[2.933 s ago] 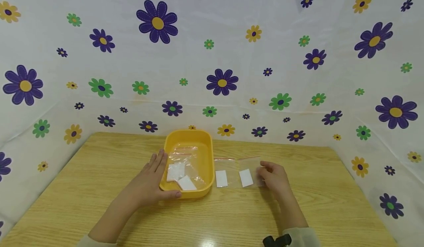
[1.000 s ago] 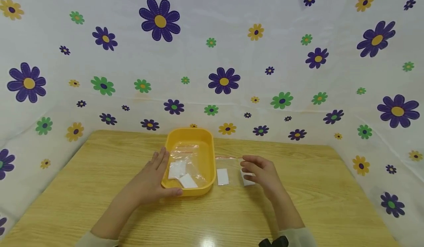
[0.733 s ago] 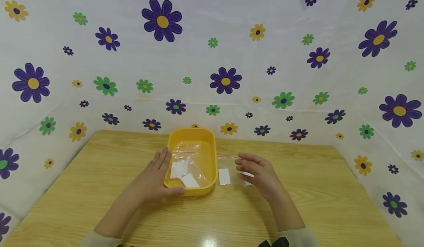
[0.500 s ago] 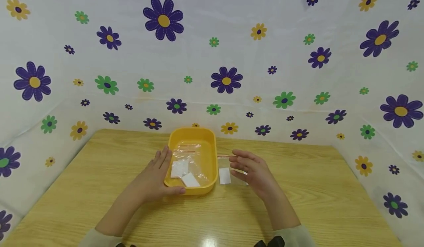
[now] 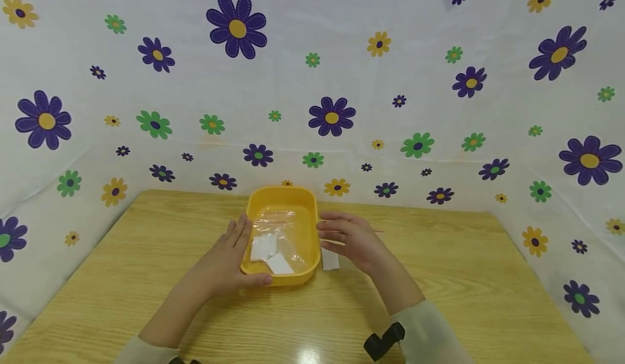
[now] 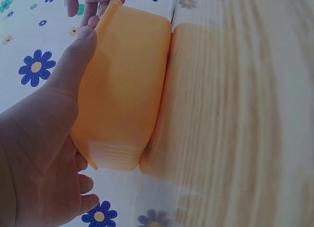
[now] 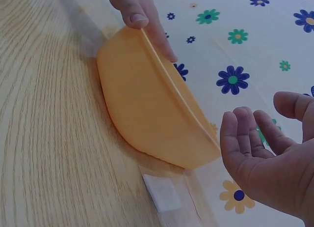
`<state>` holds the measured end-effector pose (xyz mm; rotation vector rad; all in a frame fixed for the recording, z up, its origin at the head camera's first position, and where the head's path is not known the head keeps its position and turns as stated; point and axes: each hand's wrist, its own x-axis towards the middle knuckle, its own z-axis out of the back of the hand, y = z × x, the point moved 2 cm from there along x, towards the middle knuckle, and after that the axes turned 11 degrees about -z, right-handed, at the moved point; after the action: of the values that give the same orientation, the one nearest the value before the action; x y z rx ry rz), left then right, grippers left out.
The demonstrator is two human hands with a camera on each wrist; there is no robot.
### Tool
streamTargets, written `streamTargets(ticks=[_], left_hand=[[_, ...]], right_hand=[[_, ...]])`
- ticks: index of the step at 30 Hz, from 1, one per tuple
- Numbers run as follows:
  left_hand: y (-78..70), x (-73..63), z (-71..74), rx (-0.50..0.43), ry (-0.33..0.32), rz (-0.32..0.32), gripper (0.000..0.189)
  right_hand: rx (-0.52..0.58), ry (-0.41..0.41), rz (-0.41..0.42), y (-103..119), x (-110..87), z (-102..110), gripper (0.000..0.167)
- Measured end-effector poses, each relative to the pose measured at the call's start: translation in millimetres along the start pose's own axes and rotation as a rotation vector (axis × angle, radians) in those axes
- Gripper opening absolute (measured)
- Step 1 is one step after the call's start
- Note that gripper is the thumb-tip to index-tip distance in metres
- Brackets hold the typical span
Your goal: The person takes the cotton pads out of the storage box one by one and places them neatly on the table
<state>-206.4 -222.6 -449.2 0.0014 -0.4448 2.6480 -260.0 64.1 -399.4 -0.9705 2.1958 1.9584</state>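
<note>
My left hand (image 5: 219, 269) rests against a yellow plastic tub (image 5: 285, 281), fingers straight along its left side and thumb at the front rim. In the left wrist view, that hand (image 6: 44, 124) spans the tub's corner. Inside the tub lie several clear zip bags (image 5: 288, 239) with white squares. My right hand (image 5: 354, 239) hovers by the tub's right rim, fingers slightly bent, holding nothing; the right wrist view shows this hand (image 7: 274, 163) apart from the tub. Below it, a white square (image 5: 330, 260) in a clear bag lies beside the tub. A second bag is mostly hidden, its red strip (image 5: 378, 231) showing.
A light wooden table (image 5: 464, 277) bears the tub and bags. Behind and at both sides hangs a white cloth (image 5: 293, 82) printed with flowers. A black strap piece (image 5: 384, 341) sits at my right sleeve.
My right hand has left the edge of the right-hand bag and moved left, over the bags, up to the tub's right rim. My left hand stays on the tub.
</note>
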Motion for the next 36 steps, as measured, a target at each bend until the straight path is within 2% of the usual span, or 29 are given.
streamTargets(ticks=[9,21,25,36], left_hand=[[-5.5,-0.6,3.2,0.005,0.005,-0.004,0.136],[-5.7,-1.3,5.4,-0.002,0.001,0.003,0.135],[-5.7,-2.2,6.1,-0.009,-0.007,0.001,0.135],[-4.7,-2.1,5.1,-0.01,0.004,0.009,0.133]], right_hand=[[0.064,0.037,-0.067,1.6,12.5,-11.7,0.038],[0.01,0.031,-0.106,7.8,31.2,-39.4,0.042],[0.005,0.011,-0.109,8.9,37.5,-48.9,0.038],[-0.053,-0.024,-0.129,-7.0,50.3,-72.5,0.053]])
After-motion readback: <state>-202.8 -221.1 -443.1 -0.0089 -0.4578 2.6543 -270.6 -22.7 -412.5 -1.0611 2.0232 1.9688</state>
